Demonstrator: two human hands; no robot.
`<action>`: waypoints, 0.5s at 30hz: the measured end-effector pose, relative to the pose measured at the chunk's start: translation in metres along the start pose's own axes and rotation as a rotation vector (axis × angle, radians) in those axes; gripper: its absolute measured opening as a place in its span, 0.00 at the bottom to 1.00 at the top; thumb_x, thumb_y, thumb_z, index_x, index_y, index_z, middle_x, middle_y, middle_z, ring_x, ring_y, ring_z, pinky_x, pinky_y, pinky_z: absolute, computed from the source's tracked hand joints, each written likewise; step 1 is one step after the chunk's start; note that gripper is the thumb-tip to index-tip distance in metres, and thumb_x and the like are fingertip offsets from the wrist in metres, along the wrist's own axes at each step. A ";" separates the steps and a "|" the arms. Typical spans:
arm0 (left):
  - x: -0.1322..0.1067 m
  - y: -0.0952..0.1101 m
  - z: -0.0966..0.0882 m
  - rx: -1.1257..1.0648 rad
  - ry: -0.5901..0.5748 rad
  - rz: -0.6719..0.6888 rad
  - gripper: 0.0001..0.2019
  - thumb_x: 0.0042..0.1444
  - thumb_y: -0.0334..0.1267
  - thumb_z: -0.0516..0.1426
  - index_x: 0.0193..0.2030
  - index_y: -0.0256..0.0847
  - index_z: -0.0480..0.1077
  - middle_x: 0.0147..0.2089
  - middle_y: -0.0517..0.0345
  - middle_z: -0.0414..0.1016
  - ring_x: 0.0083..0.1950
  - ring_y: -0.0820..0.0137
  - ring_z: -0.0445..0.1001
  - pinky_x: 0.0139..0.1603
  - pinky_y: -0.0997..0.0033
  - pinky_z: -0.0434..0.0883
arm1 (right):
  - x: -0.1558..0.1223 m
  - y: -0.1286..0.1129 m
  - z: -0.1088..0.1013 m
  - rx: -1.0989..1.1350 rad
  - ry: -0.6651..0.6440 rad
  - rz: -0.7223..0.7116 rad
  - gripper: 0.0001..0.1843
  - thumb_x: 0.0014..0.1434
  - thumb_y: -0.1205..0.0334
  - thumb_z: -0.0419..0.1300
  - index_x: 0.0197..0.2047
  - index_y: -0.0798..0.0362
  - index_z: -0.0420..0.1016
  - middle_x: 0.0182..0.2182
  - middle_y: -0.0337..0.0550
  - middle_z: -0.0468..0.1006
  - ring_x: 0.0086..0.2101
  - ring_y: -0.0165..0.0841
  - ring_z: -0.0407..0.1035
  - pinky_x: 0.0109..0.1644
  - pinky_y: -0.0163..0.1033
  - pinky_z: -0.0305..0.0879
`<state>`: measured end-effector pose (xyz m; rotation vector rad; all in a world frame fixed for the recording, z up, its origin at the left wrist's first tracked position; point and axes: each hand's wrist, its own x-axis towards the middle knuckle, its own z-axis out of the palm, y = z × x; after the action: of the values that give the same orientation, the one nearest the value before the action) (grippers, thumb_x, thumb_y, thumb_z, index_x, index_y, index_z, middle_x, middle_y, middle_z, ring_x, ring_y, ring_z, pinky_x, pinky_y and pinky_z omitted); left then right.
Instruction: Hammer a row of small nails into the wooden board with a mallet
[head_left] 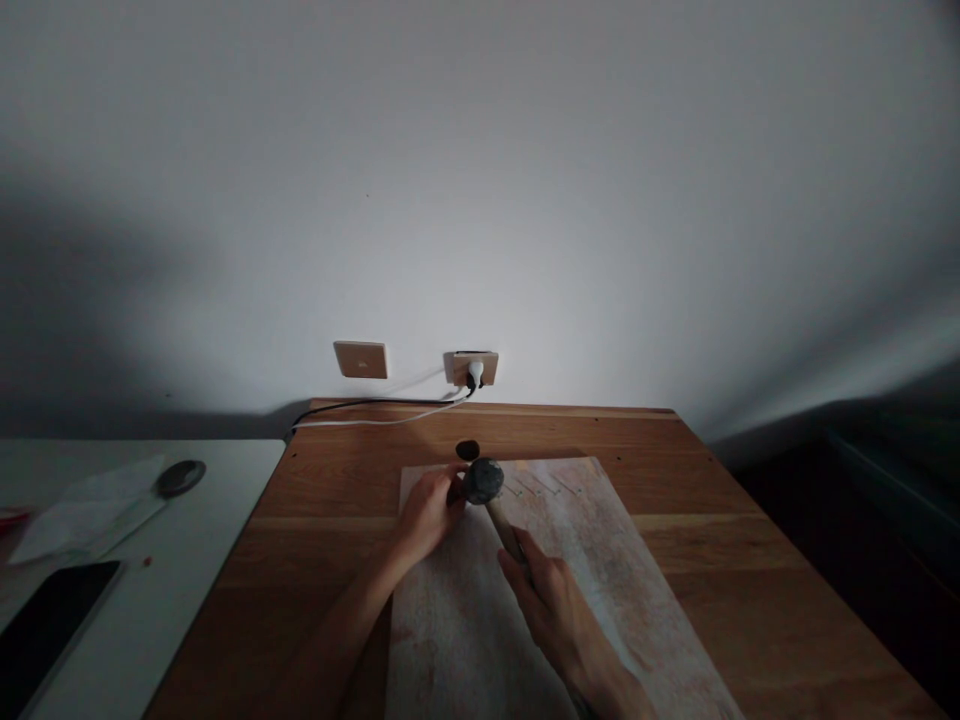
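Note:
My right hand [551,598] is wrapped round the wooden handle of a hammer [491,497]. The hammer's dark metal head rests low over a pale, worn board [600,560] lying on the wooden table [750,560]. My left hand [430,512] sits on the board just left of the hammer head, fingers pinched together on something too small to make out. A small dark oval object [467,449] lies just beyond the board's far edge.
Two wall plates, a switch [361,359] and a socket [472,367] with a white plug, sit above the table; cables [375,410] run left along its back edge. A white table to the left holds a dark tablet [52,620], paper [90,515] and a round dark object [180,477].

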<state>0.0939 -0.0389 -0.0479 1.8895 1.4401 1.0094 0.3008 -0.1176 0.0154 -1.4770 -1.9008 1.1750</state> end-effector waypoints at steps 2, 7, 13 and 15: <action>0.001 0.001 -0.001 0.007 -0.011 -0.005 0.25 0.50 0.19 0.57 0.53 0.41 0.77 0.36 0.57 0.80 0.39 0.64 0.78 0.41 0.69 0.70 | 0.000 -0.001 0.001 0.010 0.012 -0.003 0.22 0.74 0.48 0.46 0.55 0.52 0.73 0.30 0.40 0.81 0.28 0.35 0.77 0.33 0.36 0.66; -0.001 0.000 -0.001 -0.005 -0.007 -0.013 0.28 0.49 0.19 0.58 0.56 0.42 0.75 0.40 0.55 0.81 0.43 0.62 0.79 0.46 0.67 0.72 | 0.000 -0.002 0.003 -0.042 0.010 0.025 0.23 0.74 0.49 0.47 0.59 0.52 0.73 0.33 0.43 0.84 0.32 0.38 0.80 0.35 0.36 0.69; -0.002 -0.003 0.001 -0.021 0.021 0.017 0.25 0.50 0.20 0.59 0.54 0.43 0.76 0.41 0.56 0.81 0.43 0.64 0.78 0.45 0.67 0.72 | 0.000 0.006 0.004 -0.030 0.068 -0.006 0.26 0.74 0.44 0.47 0.61 0.52 0.73 0.35 0.46 0.85 0.34 0.39 0.81 0.36 0.37 0.70; -0.001 -0.003 0.001 -0.019 0.022 0.008 0.25 0.49 0.19 0.58 0.53 0.42 0.77 0.40 0.55 0.81 0.42 0.63 0.79 0.46 0.67 0.73 | 0.000 0.007 0.004 -0.027 0.037 -0.006 0.26 0.74 0.45 0.46 0.61 0.53 0.72 0.37 0.47 0.86 0.35 0.40 0.81 0.36 0.37 0.70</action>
<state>0.0927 -0.0393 -0.0514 1.8769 1.4315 1.0470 0.3016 -0.1180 0.0079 -1.4956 -1.9019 1.1154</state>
